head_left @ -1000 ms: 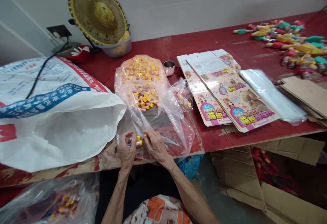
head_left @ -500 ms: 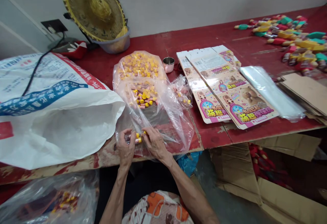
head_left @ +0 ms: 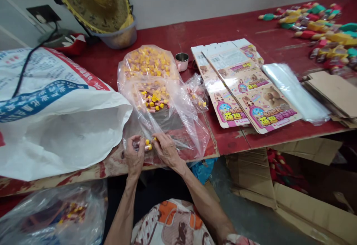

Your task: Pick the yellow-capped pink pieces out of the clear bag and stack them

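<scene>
Near the table's front edge, my left hand [head_left: 135, 156] is closed round small clear tubes [head_left: 147, 147] with yellow caps, their capped ends pointing right. Close beside it, my right hand [head_left: 168, 149] pinches another yellow-capped tube [head_left: 155, 139]; only a bit of yellow shows at the fingertips. Both hands are over the mouth end of a clear plastic bag [head_left: 192, 135] lying flat on the table. Farther back inside this bag is a heap of similar yellow-capped tubes [head_left: 152, 66], with some loose ones nearer its opening.
A white woven sack [head_left: 69, 137] gapes at left. Right of the bag are a pink metal cup [head_left: 182, 63], printed cards [head_left: 251, 92], clear sleeves [head_left: 295, 92] and brown cardboard [head_left: 337, 92]. Colourful toys [head_left: 320, 32] lie far right. An open carton [head_left: 251, 178] stands below the edge.
The camera view has shifted, so the table and its things sit slightly higher and farther left. My hands keep nearly the same pose, with the tubes still in my left hand.
</scene>
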